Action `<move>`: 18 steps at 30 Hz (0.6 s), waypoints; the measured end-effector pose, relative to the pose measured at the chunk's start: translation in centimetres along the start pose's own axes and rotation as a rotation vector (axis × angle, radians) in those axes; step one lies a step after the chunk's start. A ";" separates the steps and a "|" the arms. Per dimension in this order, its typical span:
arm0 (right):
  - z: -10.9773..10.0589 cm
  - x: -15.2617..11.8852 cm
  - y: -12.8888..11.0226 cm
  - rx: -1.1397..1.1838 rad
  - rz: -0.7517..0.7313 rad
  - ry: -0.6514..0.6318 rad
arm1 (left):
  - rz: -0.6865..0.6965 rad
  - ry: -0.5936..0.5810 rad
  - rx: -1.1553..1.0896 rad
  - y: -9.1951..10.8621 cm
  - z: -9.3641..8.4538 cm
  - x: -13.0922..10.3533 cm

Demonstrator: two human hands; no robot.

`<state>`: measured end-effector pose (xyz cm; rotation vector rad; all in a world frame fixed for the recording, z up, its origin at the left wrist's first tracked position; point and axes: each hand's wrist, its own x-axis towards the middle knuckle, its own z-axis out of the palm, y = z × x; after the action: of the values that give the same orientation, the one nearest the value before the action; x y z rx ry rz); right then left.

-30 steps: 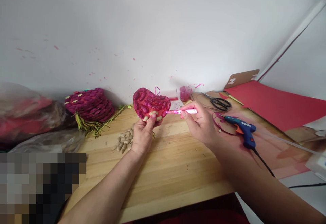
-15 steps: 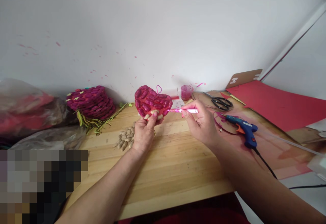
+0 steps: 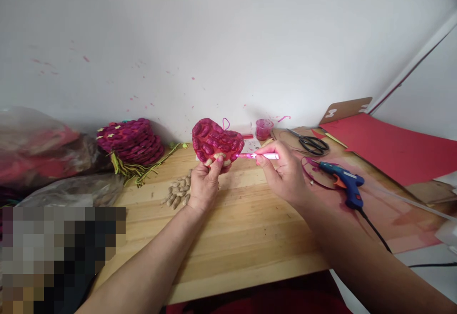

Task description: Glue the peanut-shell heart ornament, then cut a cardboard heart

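Note:
A red heart-shaped piece [image 3: 216,138] covered with magenta-painted peanuts is held up above the table, a pink loop at its top. My left hand [image 3: 206,185] grips its lower edge, the thumb on the front beside a few unpainted peanuts. In my right hand [image 3: 283,168] is a slim white brush [image 3: 266,156], pinched between thumb and fingers. Its pink tip meets the right edge of the heart. Loose unpainted peanuts [image 3: 176,192] lie on the table left of my left hand.
Stacked magenta peanut pieces [image 3: 132,141] with yellow-green strings and plastic bags [image 3: 39,147] are at left. Behind stands a pink-stained cup [image 3: 263,129]. Scissors [image 3: 313,145], a blue glue gun [image 3: 348,183] and red sheets [image 3: 396,147] lie at right.
The whole view has shifted slightly, with things appearing a little further right. Both hands keep their holds, and the brush tip remains at the heart's right edge.

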<state>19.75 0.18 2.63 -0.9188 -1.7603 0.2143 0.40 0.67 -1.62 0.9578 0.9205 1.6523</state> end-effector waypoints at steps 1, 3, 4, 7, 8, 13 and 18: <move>0.0 0.0 0.0 -0.012 -0.002 -0.004 | -0.001 0.000 0.002 0.0 0.0 0.0; 0.0 0.0 0.1 -0.040 -0.003 0.003 | 0.000 -0.003 0.006 -0.1 -0.1 0.0; 0.0 0.0 0.2 -0.047 -0.003 0.013 | 0.005 -0.006 0.009 -0.1 -0.1 0.0; -0.1 0.1 0.5 -0.023 0.003 0.030 | 0.042 -0.030 0.063 -0.1 -0.3 0.0; -0.1 0.1 0.6 -0.010 0.011 0.028 | 0.059 -0.040 0.093 -0.2 -0.3 0.0; 0.2 -0.1 -0.1 -0.020 0.016 0.000 | 0.120 -0.053 0.204 0.0 -0.3 -0.1; 0.1 -0.1 -0.7 -0.124 -0.068 -0.001 | 0.140 -0.039 0.267 0.2 -0.2 -0.2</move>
<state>19.34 -0.29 2.90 -0.9452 -1.8188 0.0618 0.19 0.44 -1.57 1.2553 1.0865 1.6466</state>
